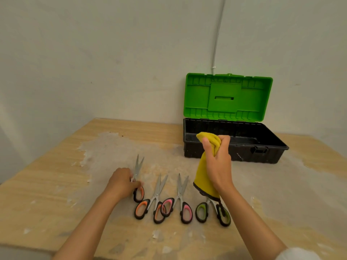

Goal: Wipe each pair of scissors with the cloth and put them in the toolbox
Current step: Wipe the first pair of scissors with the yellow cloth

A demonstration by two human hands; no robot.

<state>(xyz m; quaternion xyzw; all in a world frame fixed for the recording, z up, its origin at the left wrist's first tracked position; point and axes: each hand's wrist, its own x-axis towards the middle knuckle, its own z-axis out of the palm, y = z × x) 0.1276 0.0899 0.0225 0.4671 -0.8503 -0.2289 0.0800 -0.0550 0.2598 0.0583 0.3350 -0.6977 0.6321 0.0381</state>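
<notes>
Four scissors (158,192) – one cloth (205,177) – one toolbox (234,145).

The toolbox (234,145) stands open at the back, its green lid (228,97) upright against the wall, so entry is from above. Three scissors (180,199) crowd the surface (47,184) in front.

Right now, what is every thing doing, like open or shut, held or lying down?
Toolbox: lid open, nothing visible inside.
Yellow cloth: bunched in the right hand.
Leftmost scissors: blades slightly apart, held by the left hand.
Orange, pink, green scissors: lying on the table.
</notes>
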